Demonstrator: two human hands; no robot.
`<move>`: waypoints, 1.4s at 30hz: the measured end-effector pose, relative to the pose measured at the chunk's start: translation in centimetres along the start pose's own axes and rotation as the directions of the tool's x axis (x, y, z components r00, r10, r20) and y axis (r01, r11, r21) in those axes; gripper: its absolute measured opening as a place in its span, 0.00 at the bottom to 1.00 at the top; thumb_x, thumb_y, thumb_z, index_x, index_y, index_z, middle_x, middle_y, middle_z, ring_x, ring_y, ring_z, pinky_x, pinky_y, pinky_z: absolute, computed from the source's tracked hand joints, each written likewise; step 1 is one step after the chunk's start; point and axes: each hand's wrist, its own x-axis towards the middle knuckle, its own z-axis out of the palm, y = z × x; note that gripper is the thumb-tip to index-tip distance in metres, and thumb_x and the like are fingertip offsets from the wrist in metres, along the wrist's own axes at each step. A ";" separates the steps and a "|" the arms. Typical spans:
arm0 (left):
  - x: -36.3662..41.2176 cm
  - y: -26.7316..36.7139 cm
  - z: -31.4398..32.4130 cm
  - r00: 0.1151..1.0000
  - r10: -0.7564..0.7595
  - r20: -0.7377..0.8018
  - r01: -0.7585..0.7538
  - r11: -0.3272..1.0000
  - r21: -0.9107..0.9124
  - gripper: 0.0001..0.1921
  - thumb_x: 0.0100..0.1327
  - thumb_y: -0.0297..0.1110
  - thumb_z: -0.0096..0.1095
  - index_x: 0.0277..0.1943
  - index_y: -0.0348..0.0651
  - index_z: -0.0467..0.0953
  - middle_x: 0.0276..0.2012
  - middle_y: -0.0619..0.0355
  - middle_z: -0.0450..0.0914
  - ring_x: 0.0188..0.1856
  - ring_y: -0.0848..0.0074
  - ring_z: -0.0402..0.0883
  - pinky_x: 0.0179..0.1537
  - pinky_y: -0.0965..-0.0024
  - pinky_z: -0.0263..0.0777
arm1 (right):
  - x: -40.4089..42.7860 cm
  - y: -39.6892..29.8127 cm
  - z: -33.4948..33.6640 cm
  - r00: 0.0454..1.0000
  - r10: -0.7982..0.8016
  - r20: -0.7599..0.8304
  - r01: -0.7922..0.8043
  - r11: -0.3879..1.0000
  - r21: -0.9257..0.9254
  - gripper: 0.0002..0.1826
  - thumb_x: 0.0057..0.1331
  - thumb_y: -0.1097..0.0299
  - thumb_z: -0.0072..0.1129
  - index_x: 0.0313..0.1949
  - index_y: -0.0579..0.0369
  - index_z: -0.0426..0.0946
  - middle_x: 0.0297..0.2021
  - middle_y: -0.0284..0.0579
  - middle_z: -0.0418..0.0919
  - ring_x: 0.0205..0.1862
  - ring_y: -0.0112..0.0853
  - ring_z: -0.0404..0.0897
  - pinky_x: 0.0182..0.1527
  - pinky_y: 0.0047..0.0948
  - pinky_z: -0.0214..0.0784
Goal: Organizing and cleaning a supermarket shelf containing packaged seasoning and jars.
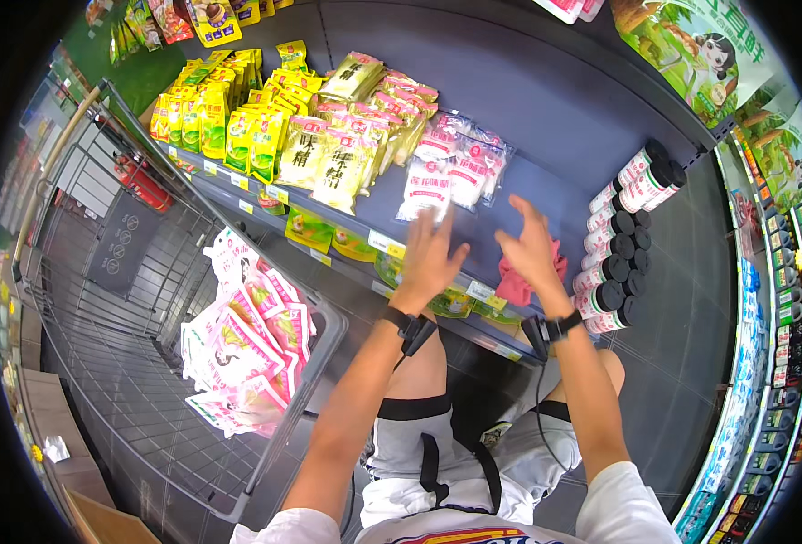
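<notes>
My left hand (431, 262) is over the shelf's front edge, fingers apart, its fingertips by the nearest white seasoning packet (427, 187). Whether it touches that packet I cannot tell. To the right, my right hand (530, 248) holds nothing, its thumb and fingers spread above the grey shelf board (472, 234). A crumpled pink cloth (515, 282) lies beneath and beside that hand. More clear-and-white packets (472, 170) are heaped behind the first one. Yellowish bags with black characters (336, 166) stand left of them.
Yellow-green pouches (262, 139) fill the shelf's left part. Black-lidded jars (608, 265) are stacked at its right end. A wire shopping cart (251, 486) holding pink-and-white bags (251, 347) stands at my left. Pouches (353, 243) sit on the lower shelf. A fire extinguisher (144, 183) shows beyond the cart.
</notes>
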 end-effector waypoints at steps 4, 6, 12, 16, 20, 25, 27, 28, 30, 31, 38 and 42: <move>0.5 -2.9 2.9 0.994 0.111 -0.024 -0.099 0.952 0.289 0.46 0.65 0.54 0.65 0.80 0.51 0.51 0.79 0.35 0.44 0.78 0.33 0.44 0.76 0.38 0.43 | 7.7 0.1 4.3 0.937 0.333 0.105 -0.346 0.844 0.411 0.38 0.54 0.61 0.77 0.61 0.64 0.70 0.63 0.54 0.74 0.66 0.44 0.71 0.67 0.38 0.63; 0.7 -3.1 3.2 0.994 0.107 -0.021 -0.096 0.950 0.298 0.45 0.66 0.55 0.64 0.80 0.52 0.51 0.79 0.36 0.43 0.78 0.33 0.43 0.76 0.38 0.44 | 10.7 1.0 5.8 0.836 0.541 0.093 -0.520 0.725 0.452 0.39 0.52 0.62 0.81 0.58 0.67 0.73 0.55 0.50 0.80 0.56 0.40 0.80 0.57 0.36 0.73; 0.4 -3.1 2.9 0.995 0.097 -0.021 -0.086 0.948 0.307 0.45 0.66 0.55 0.65 0.80 0.52 0.52 0.79 0.37 0.45 0.79 0.36 0.44 0.77 0.43 0.44 | 15.0 2.5 6.8 0.810 0.536 0.238 -0.577 0.655 0.488 0.27 0.45 0.67 0.84 0.41 0.68 0.80 0.36 0.49 0.85 0.32 0.36 0.86 0.34 0.34 0.78; 1.2 -2.4 3.0 0.998 0.050 0.044 -0.062 0.946 0.319 0.44 0.66 0.55 0.65 0.80 0.53 0.53 0.79 0.37 0.46 0.79 0.36 0.45 0.77 0.44 0.45 | 17.2 5.9 6.9 0.748 0.595 0.294 -0.658 0.607 0.446 0.25 0.45 0.69 0.85 0.39 0.67 0.80 0.34 0.49 0.85 0.30 0.35 0.86 0.31 0.33 0.77; 0.9 -2.8 2.8 0.998 0.029 0.054 -0.045 0.944 0.326 0.44 0.66 0.54 0.65 0.80 0.51 0.53 0.79 0.36 0.46 0.79 0.36 0.45 0.77 0.45 0.46 | 16.4 4.5 7.5 0.793 0.442 0.419 -0.609 0.585 0.535 0.25 0.51 0.68 0.82 0.44 0.67 0.81 0.38 0.49 0.86 0.36 0.34 0.87 0.37 0.31 0.78; 1.0 -3.0 2.7 0.997 0.070 0.034 -0.076 0.955 0.287 0.45 0.66 0.54 0.65 0.80 0.50 0.53 0.79 0.35 0.45 0.79 0.37 0.44 0.77 0.45 0.46 | 14.2 0.3 7.3 0.867 0.309 0.392 -0.479 0.735 0.481 0.29 0.55 0.60 0.81 0.51 0.65 0.81 0.45 0.47 0.86 0.44 0.31 0.86 0.48 0.29 0.77; 0.9 -3.5 2.4 0.996 0.087 0.030 -0.092 0.957 0.274 0.45 0.66 0.54 0.65 0.80 0.50 0.51 0.79 0.35 0.45 0.79 0.37 0.43 0.77 0.46 0.46 | 13.2 -1.2 7.3 0.952 0.129 0.278 -0.246 0.862 0.444 0.41 0.50 0.61 0.84 0.60 0.65 0.74 0.53 0.48 0.83 0.51 0.33 0.83 0.54 0.33 0.77; 1.1 -3.5 2.6 0.993 0.112 0.025 -0.114 0.961 0.253 0.45 0.67 0.54 0.65 0.80 0.51 0.50 0.79 0.35 0.44 0.79 0.37 0.43 0.77 0.46 0.45 | 13.1 -0.3 7.9 0.962 0.128 0.242 -0.224 0.875 0.429 0.57 0.45 0.55 0.87 0.67 0.71 0.61 0.59 0.56 0.78 0.58 0.39 0.80 0.59 0.34 0.74; 1.1 -3.4 2.6 0.992 0.120 0.047 -0.128 0.964 0.234 0.46 0.67 0.53 0.64 0.81 0.52 0.49 0.79 0.36 0.44 0.79 0.38 0.43 0.78 0.46 0.44 | 12.9 1.4 9.5 0.962 0.221 0.160 -0.259 0.923 0.284 0.61 0.41 0.54 0.88 0.67 0.73 0.59 0.59 0.60 0.77 0.59 0.42 0.79 0.60 0.34 0.74; 1.1 -3.4 2.5 0.990 0.119 0.074 -0.133 0.967 0.219 0.46 0.67 0.53 0.64 0.81 0.52 0.47 0.79 0.36 0.44 0.80 0.38 0.43 0.78 0.47 0.44 | 12.8 1.5 9.9 0.950 0.303 0.072 -0.310 0.940 0.141 0.65 0.38 0.52 0.89 0.67 0.76 0.56 0.59 0.64 0.76 0.60 0.46 0.79 0.61 0.35 0.73; 0.6 -4.2 2.0 0.982 0.179 0.062 -0.188 0.964 0.188 0.49 0.64 0.50 0.69 0.81 0.51 0.47 0.79 0.36 0.46 0.79 0.39 0.45 0.77 0.45 0.44 | 10.6 -1.0 7.8 0.891 0.438 0.119 -0.440 0.766 0.468 0.47 0.38 0.68 0.85 0.56 0.70 0.67 0.50 0.58 0.81 0.50 0.43 0.84 0.49 0.38 0.79; 1.1 -3.1 1.8 0.981 0.191 0.020 -0.192 0.979 0.071 0.52 0.63 0.49 0.69 0.81 0.47 0.41 0.79 0.35 0.44 0.80 0.44 0.45 0.78 0.48 0.43 | 10.8 1.4 4.7 0.861 0.502 0.076 -0.444 0.672 0.593 0.33 0.38 0.76 0.83 0.45 0.64 0.75 0.39 0.50 0.84 0.36 0.36 0.86 0.35 0.37 0.80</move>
